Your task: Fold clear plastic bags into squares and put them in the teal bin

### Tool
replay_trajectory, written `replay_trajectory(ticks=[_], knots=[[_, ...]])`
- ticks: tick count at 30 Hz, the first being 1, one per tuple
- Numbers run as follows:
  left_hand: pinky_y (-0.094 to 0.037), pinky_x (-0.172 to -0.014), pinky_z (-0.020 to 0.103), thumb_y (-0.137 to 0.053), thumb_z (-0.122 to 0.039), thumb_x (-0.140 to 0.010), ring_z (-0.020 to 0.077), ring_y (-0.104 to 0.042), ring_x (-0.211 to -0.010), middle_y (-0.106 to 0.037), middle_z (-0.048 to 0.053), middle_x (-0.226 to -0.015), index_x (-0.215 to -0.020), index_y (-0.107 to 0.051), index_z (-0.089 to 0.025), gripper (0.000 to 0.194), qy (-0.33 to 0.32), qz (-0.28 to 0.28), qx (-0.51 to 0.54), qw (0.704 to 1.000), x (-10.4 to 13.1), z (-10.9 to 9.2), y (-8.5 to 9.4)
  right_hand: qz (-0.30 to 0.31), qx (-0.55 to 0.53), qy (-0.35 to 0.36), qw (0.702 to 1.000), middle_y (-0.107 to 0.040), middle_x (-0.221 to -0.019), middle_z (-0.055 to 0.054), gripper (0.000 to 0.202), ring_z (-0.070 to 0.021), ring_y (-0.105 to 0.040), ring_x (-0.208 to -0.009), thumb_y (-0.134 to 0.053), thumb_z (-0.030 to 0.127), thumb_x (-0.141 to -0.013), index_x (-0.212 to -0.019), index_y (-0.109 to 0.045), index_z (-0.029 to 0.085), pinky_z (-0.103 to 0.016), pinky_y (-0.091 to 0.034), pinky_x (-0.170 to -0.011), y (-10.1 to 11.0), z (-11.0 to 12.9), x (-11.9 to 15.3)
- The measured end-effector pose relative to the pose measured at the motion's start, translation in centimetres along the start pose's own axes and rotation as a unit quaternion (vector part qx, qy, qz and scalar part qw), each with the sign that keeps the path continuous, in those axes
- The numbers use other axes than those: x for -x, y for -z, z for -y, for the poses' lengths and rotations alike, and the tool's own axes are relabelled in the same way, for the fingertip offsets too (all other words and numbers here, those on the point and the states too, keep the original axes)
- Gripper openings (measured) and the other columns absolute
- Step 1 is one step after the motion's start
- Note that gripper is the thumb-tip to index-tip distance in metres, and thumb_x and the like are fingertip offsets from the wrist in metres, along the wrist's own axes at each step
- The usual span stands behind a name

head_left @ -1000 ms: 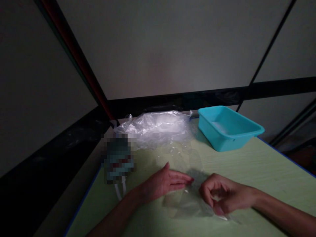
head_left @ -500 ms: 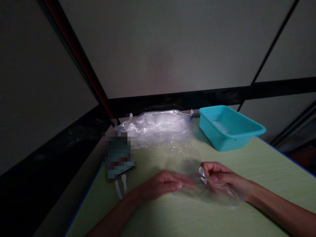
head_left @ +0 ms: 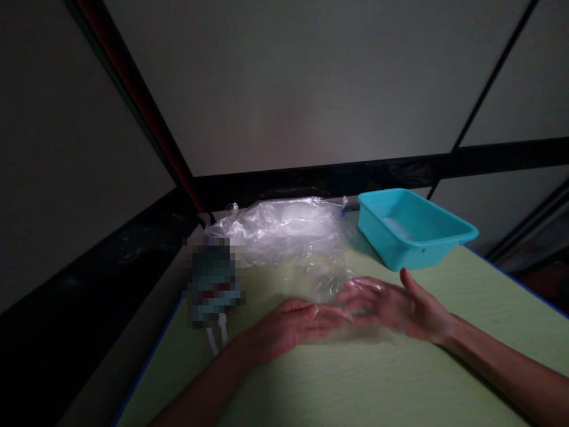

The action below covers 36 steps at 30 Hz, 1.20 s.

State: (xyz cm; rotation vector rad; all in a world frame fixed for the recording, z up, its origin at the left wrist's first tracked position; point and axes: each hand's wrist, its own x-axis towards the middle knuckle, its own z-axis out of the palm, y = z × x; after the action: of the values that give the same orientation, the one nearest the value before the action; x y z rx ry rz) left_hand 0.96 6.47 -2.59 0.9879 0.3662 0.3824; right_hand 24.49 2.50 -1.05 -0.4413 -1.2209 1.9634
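A thin clear plastic sheet or bag [head_left: 331, 283] lies between and over my two hands at the middle of the table. My left hand [head_left: 296, 325] has its thumb against the fingers with an edge of the plastic at them. Facing it from the right, my right hand [head_left: 395, 305] has its thumb raised and its fingers spread under or inside the film, blurred by motion. The fingertips of both hands are close together. Behind them a crumpled pile of clear plastic [head_left: 284, 228] lies along the back edge.
A turquoise plastic basin [head_left: 400, 255] stands at the back right of the green table [head_left: 400, 379]. At the left is a pixelated object [head_left: 216, 284] with white straps [head_left: 223, 328]. A wall panel [head_left: 311, 89] rises behind the table.
My right hand has opened from its pinch on the plastic, and its fingers have moved left toward my left hand. The film has shifted left with it.
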Motion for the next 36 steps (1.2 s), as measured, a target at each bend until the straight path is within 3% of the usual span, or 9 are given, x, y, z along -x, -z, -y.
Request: replay_trajectory(ticks=[6,9,13,18,23,29,36], knots=[[-0.032,-0.096,0.041,-0.061,-0.032,-0.078,0.0264,-0.056,-0.103,-0.062,0.016,-0.108,-0.096,-0.065,-0.009,0.03,0.017,-0.086,0.06,0.994,-0.2,0.2,0.1,0.002,-0.024,-0.017,1.0,-0.046,-0.129,-0.008,0.068,-0.0263,-0.037,-0.122,-0.038,0.07,-0.073,-0.124,-0.045,0.025,-0.044,-0.03,-0.095,0.6,0.0,0.0],[-0.032,-0.096,0.04,-0.058,-0.031,-0.079,0.0262,-0.055,-0.103,-0.061,0.017,-0.109,-0.098,-0.065,-0.007,0.031,0.021,-0.088,0.069,0.994,-0.4,0.3,0.2,-0.001,-0.023,-0.017,1.0,-0.046,-0.129,-0.009,0.07,-0.0262,-0.037,-0.122,-0.058,0.05,-0.07,-0.131,-0.034,0.024,-0.044,-0.028,-0.096,0.9,-0.1,0.3],[-0.031,-0.096,0.041,-0.054,-0.033,-0.082,0.0263,-0.054,-0.105,-0.062,0.016,-0.108,-0.1,-0.064,-0.008,0.032,0.015,-0.069,0.084,0.994,-0.5,0.5,0.6,-0.013,-0.014,-0.024,1.0,-0.044,-0.13,-0.009,0.082,-0.0255,-0.036,-0.122,-0.062,0.02,-0.067,-0.136,-0.019,0.026,-0.047,-0.028,-0.097,1.2,-0.3,0.4],[-0.028,-0.097,0.042,-0.053,-0.034,-0.082,0.0265,-0.053,-0.107,-0.061,0.016,-0.11,-0.103,-0.06,-0.01,0.033,0.027,-0.077,0.102,0.991,-0.5,0.3,0.7,-0.028,0.04,-0.028,0.998,-0.036,-0.136,-0.008,0.092,-0.0259,-0.036,-0.122,-0.063,0.008,-0.062,-0.137,-0.015,0.029,-0.044,-0.034,-0.094,1.4,-0.5,0.4],[-0.024,-0.099,0.042,-0.05,-0.036,-0.084,0.0262,-0.05,-0.111,-0.058,0.016,-0.114,-0.109,-0.055,-0.012,0.036,0.045,-0.082,0.105,0.99,-0.4,0.0,0.6,-0.04,0.133,-0.023,0.99,-0.033,-0.138,-0.007,0.085,-0.0211,-0.036,-0.122,-0.061,0.007,-0.07,-0.136,-0.016,0.032,-0.035,-0.038,-0.091,1.5,-0.8,0.4],[-0.027,-0.097,0.04,-0.052,-0.035,-0.081,0.0247,-0.051,-0.109,-0.057,0.014,-0.115,-0.117,-0.048,-0.014,0.042,0.038,-0.099,0.129,0.986,-0.4,-0.4,0.5,-0.061,0.148,0.006,0.987,-0.031,-0.138,-0.01,0.07,-0.0232,-0.042,-0.118,-0.054,0.016,-0.081,-0.135,-0.014,0.033,-0.041,-0.043,-0.085,1.7,-1.4,0.0],[-0.031,-0.097,0.039,-0.062,-0.02,-0.072,0.0224,-0.055,-0.104,-0.056,0.01,-0.116,-0.137,-0.005,-0.025,0.086,-0.126,-0.211,0.09,0.965,-0.6,-0.8,-0.2,-0.13,0.189,0.04,0.972,-0.032,-0.136,-0.014,0.078,-0.0225,-0.049,-0.111,-0.054,0.025,-0.081,-0.137,0.0,0.032,-0.038,-0.044,-0.08,1.6,-1.9,-0.2]])
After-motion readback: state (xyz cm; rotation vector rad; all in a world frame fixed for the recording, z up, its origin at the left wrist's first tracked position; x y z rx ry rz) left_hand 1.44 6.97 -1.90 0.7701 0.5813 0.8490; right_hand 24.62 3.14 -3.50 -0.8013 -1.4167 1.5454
